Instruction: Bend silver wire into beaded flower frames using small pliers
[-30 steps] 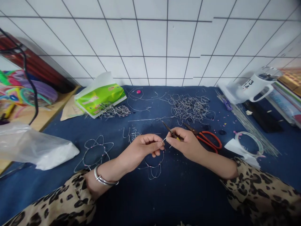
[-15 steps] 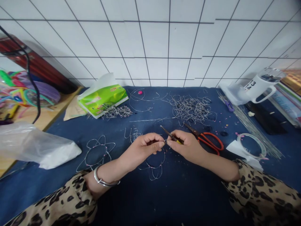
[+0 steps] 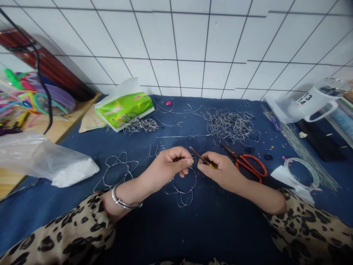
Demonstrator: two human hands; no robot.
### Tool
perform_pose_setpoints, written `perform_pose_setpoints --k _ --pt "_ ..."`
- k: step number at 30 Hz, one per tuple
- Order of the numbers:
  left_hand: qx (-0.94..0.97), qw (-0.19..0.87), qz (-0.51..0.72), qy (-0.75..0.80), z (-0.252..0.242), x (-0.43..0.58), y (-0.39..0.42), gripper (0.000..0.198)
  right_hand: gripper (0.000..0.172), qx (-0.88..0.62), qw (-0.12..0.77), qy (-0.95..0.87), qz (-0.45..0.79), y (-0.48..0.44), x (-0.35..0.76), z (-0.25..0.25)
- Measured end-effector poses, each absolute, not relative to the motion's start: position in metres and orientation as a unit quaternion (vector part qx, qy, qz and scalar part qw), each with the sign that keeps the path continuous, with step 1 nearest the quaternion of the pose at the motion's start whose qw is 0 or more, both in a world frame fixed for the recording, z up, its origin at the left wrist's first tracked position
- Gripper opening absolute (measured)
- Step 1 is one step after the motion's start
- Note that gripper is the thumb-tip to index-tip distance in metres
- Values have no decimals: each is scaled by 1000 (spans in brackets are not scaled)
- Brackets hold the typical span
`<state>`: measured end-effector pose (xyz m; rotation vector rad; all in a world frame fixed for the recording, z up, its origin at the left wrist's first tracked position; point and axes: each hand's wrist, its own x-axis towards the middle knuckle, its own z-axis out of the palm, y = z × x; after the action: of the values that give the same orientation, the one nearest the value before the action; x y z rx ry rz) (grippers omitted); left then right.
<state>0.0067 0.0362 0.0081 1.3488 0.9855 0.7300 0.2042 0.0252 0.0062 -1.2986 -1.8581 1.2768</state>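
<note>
My left hand (image 3: 176, 162) pinches the upper edge of a round wire frame (image 3: 185, 191), which has small pink beads and looped wire petals hanging below. In my right hand (image 3: 217, 167) is a pair of pliers (image 3: 202, 157) with dark jaws and a bit of yellow handle showing; the jaws point up and left, just apart from my left fingertips. Left of my left wrist lies another flower-shaped wire frame (image 3: 117, 173), also beaded. Beyond my hands is a tangled heap of bent wire pieces (image 3: 230, 125).
Red-handled scissors (image 3: 252, 165) lie right of my right hand. Farther right are a tape roll (image 3: 302, 175), straight wires (image 3: 306, 154) and a white mug (image 3: 317, 101). A green tissue pack (image 3: 125, 110) sits back left, a plastic bag (image 3: 49, 158) nearer. A tiled wall (image 3: 190, 40) closes the back.
My right hand with the pliers has drawn slightly away from my left fingertips, widening the gap. The whole view has shifted a little. The wire frame stays in my left hand.
</note>
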Motion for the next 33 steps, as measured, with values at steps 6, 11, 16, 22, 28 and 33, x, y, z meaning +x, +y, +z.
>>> perform_pose_setpoints --k 6,11,16,22,28,33 --pt "654 480 336 477 21 -31 72 11 14 -511 341 -639 463 28 209 8" --pt "632 494 324 502 -1 -46 97 12 12 -512 337 -645 456 30 208 4" --pt "657 483 308 489 -16 -39 99 19 13 -518 325 -659 438 30 206 -1" --pt "811 215 273 471 -14 -23 86 7 14 -519 323 -649 453 29 205 -1" --pt "855 167 164 462 -20 -8 77 15 16 -510 328 -655 451 29 206 -3" --pt "873 129 131 451 -20 -2 69 12 16 -507 330 -656 452 28 206 -5"
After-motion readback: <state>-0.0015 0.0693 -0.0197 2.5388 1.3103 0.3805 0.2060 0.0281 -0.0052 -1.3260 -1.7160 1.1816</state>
